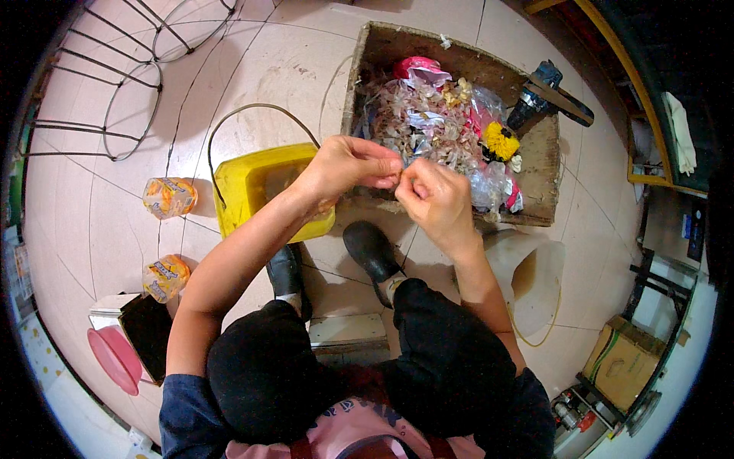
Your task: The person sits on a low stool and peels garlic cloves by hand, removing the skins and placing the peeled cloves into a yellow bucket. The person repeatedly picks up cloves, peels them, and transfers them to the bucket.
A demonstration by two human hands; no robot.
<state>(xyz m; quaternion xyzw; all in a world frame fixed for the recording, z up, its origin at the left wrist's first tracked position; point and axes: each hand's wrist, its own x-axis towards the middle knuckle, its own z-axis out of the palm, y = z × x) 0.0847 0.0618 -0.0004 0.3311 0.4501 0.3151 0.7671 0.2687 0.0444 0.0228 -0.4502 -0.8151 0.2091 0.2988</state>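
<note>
My left hand (352,164) and my right hand (437,196) meet fingertip to fingertip at the near left edge of a worn wooden box (543,183). The fingers of both are closed in a pinch. Whatever sits between them is too small to make out. Inside the box lies a heap of pale, thin scraps (409,115), with pink and clear plastic bags and a yellow flower-like bunch (501,141) among them. Under my left wrist stands a yellow bucket (233,180) with a thin raised handle, partly hidden by my forearm.
A whitish bucket (547,264) stands right of my knees. Two orange-patterned clear containers (170,197) are at the left, near a pink basin (115,359). Wire racks (115,99) lie far left. A dark blue strapped object (544,96) rests on the box's right rim. A cardboard box (623,363) sits lower right.
</note>
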